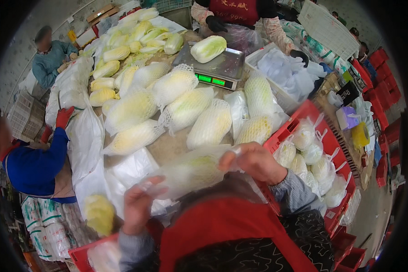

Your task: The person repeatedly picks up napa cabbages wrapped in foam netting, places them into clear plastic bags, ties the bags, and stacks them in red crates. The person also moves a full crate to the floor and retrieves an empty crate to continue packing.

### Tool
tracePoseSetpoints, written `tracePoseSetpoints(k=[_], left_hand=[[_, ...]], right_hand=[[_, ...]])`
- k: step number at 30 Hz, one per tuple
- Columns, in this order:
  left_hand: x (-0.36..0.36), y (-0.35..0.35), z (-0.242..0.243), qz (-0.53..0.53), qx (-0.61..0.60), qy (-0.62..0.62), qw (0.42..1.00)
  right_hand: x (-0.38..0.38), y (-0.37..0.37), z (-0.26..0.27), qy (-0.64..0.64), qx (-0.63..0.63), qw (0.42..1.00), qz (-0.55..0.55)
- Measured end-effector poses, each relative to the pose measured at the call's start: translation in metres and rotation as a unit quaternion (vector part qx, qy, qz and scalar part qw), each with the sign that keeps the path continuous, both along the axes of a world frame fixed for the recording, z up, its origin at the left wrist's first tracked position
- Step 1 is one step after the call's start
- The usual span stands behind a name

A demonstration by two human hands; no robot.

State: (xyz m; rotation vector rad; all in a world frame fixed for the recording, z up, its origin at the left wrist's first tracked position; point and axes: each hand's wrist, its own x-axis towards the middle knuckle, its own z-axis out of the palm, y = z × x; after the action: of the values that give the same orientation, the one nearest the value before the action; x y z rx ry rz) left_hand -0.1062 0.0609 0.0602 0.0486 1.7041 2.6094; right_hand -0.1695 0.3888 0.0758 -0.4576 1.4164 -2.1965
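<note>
Between my two hands, in front of my red apron, is a napa cabbage [204, 168] in white foam netting and what looks like a clear plastic bag. My left hand [139, 202] grips the wrapping at the left end. At the opposite end, my right hand [255, 161] pinches the gathered wrapping. Motion blur hides the exact finger contact. A pile of flat white plastic bags [136, 165] lies on the table just beyond my left hand. Several netted cabbages [209, 124] rest on the table ahead of me.
A digital scale [238, 63] bears a bare cabbage [209, 48], with loose cabbages [117, 53] heaped to its left. On my right, a red crate [346, 190] holds several bagged cabbages. A white crate [275, 86] contains plastic bags. Co-workers stand across the table and along its left side.
</note>
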Motion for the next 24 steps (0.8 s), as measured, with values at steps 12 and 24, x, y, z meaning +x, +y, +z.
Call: tracePoseSetpoints(k=[12,24], left_hand=[[-0.031,0.049,-0.030,0.018,-0.495,0.148,0.856],[-0.066,0.035,-0.084,-0.027,0.156,-0.134,0.978]], right_hand=[[-0.014,-0.069,-0.045,0.211,0.257,0.938,0.098],[-0.014,-0.041,-0.100,0.465,0.426,0.775,0.036]])
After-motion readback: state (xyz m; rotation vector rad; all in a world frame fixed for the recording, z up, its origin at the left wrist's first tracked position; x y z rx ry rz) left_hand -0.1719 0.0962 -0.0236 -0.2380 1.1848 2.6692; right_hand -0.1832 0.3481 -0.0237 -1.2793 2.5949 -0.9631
